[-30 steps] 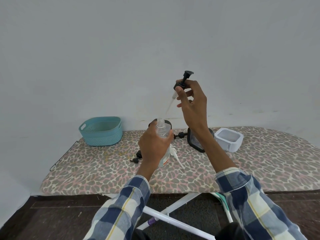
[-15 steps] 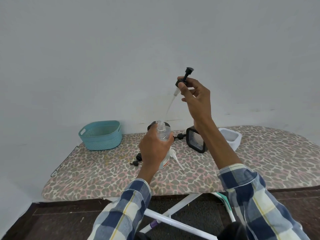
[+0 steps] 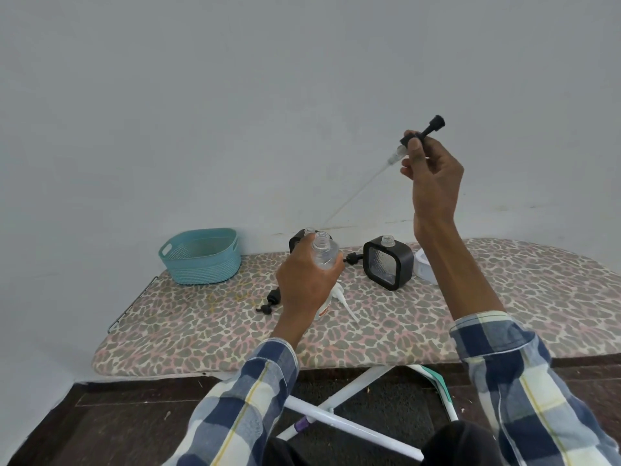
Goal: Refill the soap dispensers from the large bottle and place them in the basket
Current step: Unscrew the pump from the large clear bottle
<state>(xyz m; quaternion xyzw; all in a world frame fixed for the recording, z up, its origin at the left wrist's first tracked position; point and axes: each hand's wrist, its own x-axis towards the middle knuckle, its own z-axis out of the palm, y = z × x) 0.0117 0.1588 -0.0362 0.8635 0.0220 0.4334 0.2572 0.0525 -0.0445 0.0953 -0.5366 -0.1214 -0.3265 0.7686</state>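
ironing board (image 3: 420, 317), left hand (image 3: 304, 284) gripping bottle (image 3: 324, 252)

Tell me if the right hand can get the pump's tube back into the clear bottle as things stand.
Probably yes. The right hand holds the pump raised, its tube slanting down toward the bottle, whose neck is uncapped in the left hand. Nothing lies between them.

Ironing board (image 3: 504, 307), leopard-print cover, on white legs (image 3: 349, 391). White container (image 3: 424, 264) on it. Grey wall (image 3: 235, 112) behind, dark floor (image 3: 100, 428) below.
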